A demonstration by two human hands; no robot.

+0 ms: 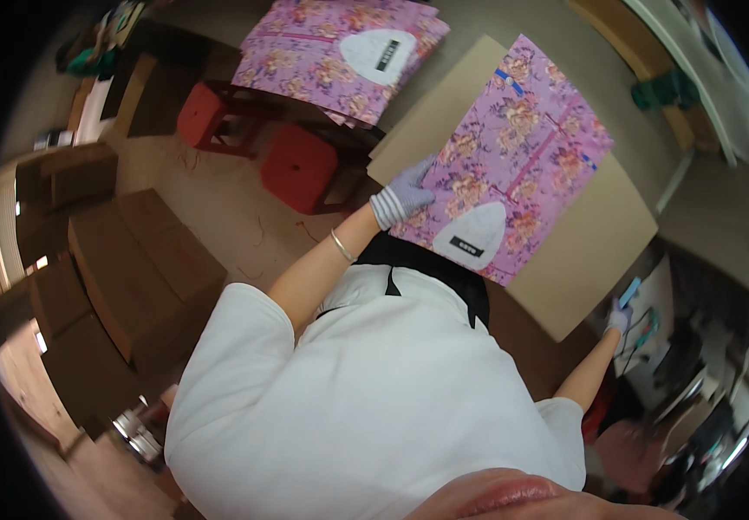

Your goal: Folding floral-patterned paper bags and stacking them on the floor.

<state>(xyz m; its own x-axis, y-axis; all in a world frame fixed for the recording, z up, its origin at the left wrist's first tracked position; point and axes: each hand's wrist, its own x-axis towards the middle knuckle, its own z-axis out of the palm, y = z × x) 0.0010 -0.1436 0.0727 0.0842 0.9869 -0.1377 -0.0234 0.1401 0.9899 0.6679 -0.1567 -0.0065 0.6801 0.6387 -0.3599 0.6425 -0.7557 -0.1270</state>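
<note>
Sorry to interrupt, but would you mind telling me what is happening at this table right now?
A person in a white top stands at a brown cardboard-covered table. Their gloved left hand rests flat on the edge of a pink floral sheet lying on it. Their right hand, also gloved, reaches off to the side and holds a small blue object; what it is cannot be told. A stack of similar floral sheets lies farther away, above two red stools.

The right hand [621, 317] is small and far off; whatever light-blue thing [629, 291] it grips cannot be identified.
</note>
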